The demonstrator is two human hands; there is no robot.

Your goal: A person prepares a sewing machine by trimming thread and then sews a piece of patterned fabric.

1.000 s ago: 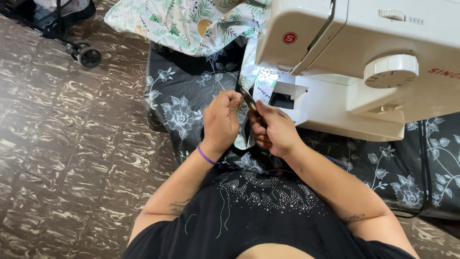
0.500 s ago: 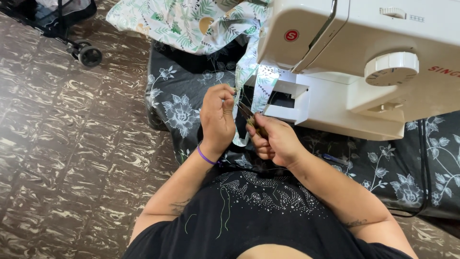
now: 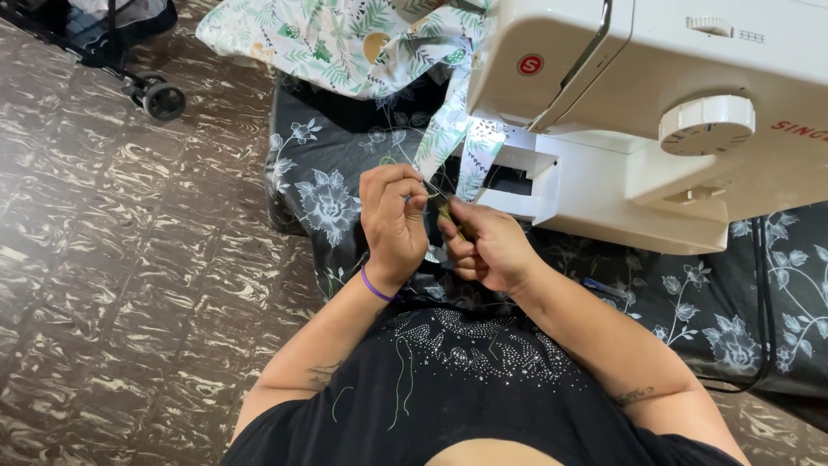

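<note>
The person is wearing a black short-sleeved top [image 3: 483,380]; a patch of small silvery studs [image 3: 483,332] is glittering across its chest in a scattered, curving pattern; a few loose pale-green threads [image 3: 401,380] are trailing down the front of the fabric; the sleeves are ending high, leaving both forearms bare. A thin purple band [image 3: 374,286] is circling the left wrist just below the left hand [image 3: 392,220]; a dark tattoo [image 3: 321,375] is showing on the left forearm, and another dark tattoo [image 3: 634,397] is showing on the right forearm; the right hand [image 3: 487,246] is wearing no band; no rings are showing on the fingers that are in view.
</note>
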